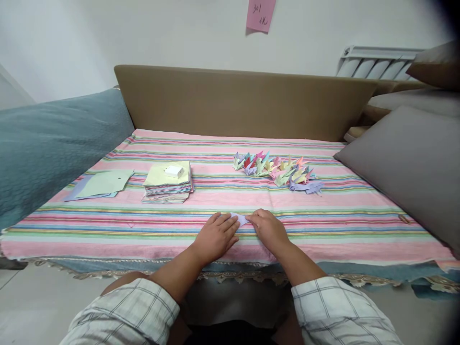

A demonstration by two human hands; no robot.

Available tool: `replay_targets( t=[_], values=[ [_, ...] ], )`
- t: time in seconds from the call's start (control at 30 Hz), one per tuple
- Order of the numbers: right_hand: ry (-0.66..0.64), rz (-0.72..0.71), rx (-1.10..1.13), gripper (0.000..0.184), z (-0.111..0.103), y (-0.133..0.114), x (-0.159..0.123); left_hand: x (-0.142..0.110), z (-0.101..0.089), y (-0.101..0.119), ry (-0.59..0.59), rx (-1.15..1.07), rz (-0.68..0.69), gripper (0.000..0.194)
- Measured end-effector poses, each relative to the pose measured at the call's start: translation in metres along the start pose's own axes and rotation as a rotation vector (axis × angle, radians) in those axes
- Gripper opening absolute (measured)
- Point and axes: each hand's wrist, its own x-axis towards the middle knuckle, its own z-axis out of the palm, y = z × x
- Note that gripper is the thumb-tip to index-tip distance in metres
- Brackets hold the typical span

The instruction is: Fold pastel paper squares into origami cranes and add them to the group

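A small piece of folded lavender paper lies on the striped cloth near its front edge. My left hand rests flat over the paper's left part, fingers stretched out and covering much of it. At the paper's right end, my right hand pinches the tip between thumb and fingers. Beyond my right hand stands a cluster of folded paper cranes in many colours. A stack of square coloured paper sits past my left hand, with a small white box-like object on top.
Loose green and lavender sheets lie at the far left. A brown backrest closes off the back. The blue-covered armrest is on the left, and a grey cushion on the right. A small brown ring-like object lies near the cushion.
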Motion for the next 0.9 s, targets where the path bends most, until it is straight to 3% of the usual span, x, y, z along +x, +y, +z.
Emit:
replay_targets(
  t=[0.2, 0.33, 0.43, 0.53, 0.6, 0.67, 0.8, 0.9],
  values=[
    [0.0, -0.087, -0.168, 0.034, 0.001, -0.001, -0.008, 0.001, -0.005, 0.002, -0.035, 0.002, -0.014, 0.04],
    [0.011, -0.025, -0.226, 0.035, -0.003, 0.004, -0.011, 0.002, -0.005, 0.002, -0.051, -0.001, -0.014, 0.041],
    [0.095, 0.019, -0.214, 0.034, -0.008, 0.007, -0.011, 0.002, -0.004, 0.002, -0.046, 0.0, -0.013, 0.041],
    [0.222, -0.154, -0.093, 0.039, -0.006, 0.002, -0.011, 0.001, -0.004, 0.002, -0.035, -0.003, -0.014, 0.04],
    [0.232, -0.362, 0.018, 0.044, 0.001, -0.006, -0.011, 0.001, -0.005, 0.003, -0.035, -0.014, -0.015, 0.04],
    [0.214, -0.453, 0.094, 0.045, 0.009, -0.014, -0.01, 0.001, -0.006, 0.003, -0.033, -0.033, -0.016, 0.041],
    [0.193, -0.389, 0.165, 0.041, 0.017, -0.019, -0.006, 0.001, -0.006, -0.002, 0.063, -0.132, -0.032, 0.039],
    [0.162, -0.344, 0.187, 0.04, 0.016, -0.019, -0.001, 0.0, -0.004, -0.009, 0.192, -0.226, -0.247, 0.032]
  ],
)
